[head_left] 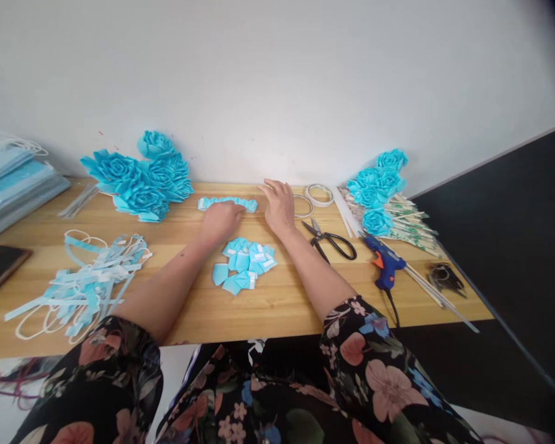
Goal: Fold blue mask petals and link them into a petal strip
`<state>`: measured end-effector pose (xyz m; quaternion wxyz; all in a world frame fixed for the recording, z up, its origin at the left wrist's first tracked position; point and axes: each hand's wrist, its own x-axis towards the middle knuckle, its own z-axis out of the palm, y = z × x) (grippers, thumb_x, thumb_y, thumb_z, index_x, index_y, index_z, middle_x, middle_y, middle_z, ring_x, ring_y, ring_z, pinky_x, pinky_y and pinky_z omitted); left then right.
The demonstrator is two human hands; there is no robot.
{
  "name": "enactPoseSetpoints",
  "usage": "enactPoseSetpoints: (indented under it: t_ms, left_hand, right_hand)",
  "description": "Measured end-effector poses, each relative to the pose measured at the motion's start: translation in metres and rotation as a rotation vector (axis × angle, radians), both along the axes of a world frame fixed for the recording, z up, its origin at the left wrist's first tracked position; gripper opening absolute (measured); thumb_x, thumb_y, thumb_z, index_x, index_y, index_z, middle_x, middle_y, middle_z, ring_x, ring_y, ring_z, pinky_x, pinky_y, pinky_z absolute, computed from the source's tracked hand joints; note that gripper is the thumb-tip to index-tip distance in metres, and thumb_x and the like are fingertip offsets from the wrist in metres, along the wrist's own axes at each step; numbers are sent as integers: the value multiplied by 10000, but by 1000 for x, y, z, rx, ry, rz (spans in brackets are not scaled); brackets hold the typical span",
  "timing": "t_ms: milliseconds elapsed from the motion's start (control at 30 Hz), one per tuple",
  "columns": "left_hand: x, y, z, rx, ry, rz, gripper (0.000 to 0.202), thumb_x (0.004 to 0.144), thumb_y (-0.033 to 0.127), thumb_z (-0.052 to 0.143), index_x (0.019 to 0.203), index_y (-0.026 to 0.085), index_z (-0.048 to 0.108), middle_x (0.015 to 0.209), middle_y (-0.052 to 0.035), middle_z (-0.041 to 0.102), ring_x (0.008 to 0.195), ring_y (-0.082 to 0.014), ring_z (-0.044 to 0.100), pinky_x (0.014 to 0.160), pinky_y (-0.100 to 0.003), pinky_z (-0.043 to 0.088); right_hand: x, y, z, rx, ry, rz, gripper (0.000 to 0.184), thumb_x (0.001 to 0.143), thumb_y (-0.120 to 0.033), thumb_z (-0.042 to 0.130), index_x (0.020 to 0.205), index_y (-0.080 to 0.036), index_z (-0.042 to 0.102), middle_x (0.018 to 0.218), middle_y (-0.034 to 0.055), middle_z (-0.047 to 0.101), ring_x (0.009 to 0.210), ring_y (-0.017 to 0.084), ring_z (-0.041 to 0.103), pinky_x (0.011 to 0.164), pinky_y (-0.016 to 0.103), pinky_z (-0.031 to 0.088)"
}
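A row of folded blue petals (206,203) lies across the back of the wooden table, in front of the wall. Over its near edge, my left hand (222,221) is closed with its fingers curled; whatever they hold is hidden. My right hand (280,206) is just right of the row, fingers apart and holding nothing, close to a roll of tape (304,214). Between my forearms is a small pile of loose blue petals (245,259), some with white patches.
Left: blue paper flowers (143,176), cut strips with white cords (92,283), a phone (0,265) and stacked face masks (18,185). Right: black-handled scissors (324,234), another tape roll (319,195), a blue glue gun (388,266) with cord, more paper flowers (377,185) and sticks (416,225).
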<state>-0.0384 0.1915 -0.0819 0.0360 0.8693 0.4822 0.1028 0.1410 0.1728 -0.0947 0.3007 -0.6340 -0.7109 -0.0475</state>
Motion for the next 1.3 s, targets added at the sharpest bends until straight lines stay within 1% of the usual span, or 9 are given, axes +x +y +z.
enactPoseSetpoints:
  t_ms: [100,267,467,633,833,933,1033,1167,1300]
  left_hand:
    - [-4,1,2,-7,7,31,414,926,227,408,1184,251,731,1117,-90,732,1007,-250,670,833,-335,470]
    - [-6,2,-4,38,5,34,413,930,234,401,1164,257,740,1079,-90,733,979,-253,672,799,-339,468]
    - [-6,4,-8,66,28,19,415,940,246,389,1149,269,748,1031,-97,736,936,-258,679,764,-345,460]
    - [-6,4,-7,53,17,14,429,930,220,387,1177,274,734,1044,-92,731,935,-251,675,785,-340,458]
    - [-7,2,-5,27,-22,21,408,924,226,387,1089,253,759,1045,-87,729,938,-245,669,788,-332,458]
    - [-7,1,-3,12,-18,26,407,911,218,393,1077,250,763,1060,-89,734,959,-253,671,794,-337,461]
    - [-6,-1,-2,-6,-74,44,405,903,219,401,1094,237,758,1116,-82,742,1019,-256,672,818,-333,471]
    - [-4,-4,-1,17,-202,109,388,888,220,419,1079,213,757,1112,-71,756,1047,-261,680,838,-334,487]
    - [-3,-3,-4,36,-262,98,403,894,224,425,1127,215,753,1151,-64,748,1076,-260,680,861,-334,496]
  right_hand:
    - [2,0,0,-12,14,2,574,846,15,347,1308,-185,622,1399,97,579,1307,225,454,1182,440,225]
    - [0,2,-3,-50,-33,106,514,858,-11,384,1216,-215,691,1367,74,614,1282,243,463,1157,448,254]
    - [-7,2,-6,-100,-122,164,469,896,-49,402,1213,-230,695,1440,62,563,1358,259,408,1180,482,218]
    - [-13,2,-5,-176,-137,172,467,924,-54,361,1210,-227,687,1462,81,542,1394,273,386,1178,526,206]
    - [-13,-2,2,30,36,124,532,883,0,300,1286,-175,600,1374,79,604,1304,198,478,1180,402,240]
    - [-10,-2,3,35,70,127,539,858,13,303,1264,-163,610,1302,92,645,1248,208,514,1143,390,289]
    - [-6,1,0,37,69,117,535,838,20,338,1223,-176,653,1321,91,638,1252,227,507,1136,417,300]
    - [-2,4,-5,12,51,107,495,822,17,398,1083,-216,748,1375,58,620,1286,244,488,1155,463,290]
    - [-1,7,-9,5,93,124,498,796,23,423,1019,-234,788,1348,36,649,1288,242,494,1146,457,334]
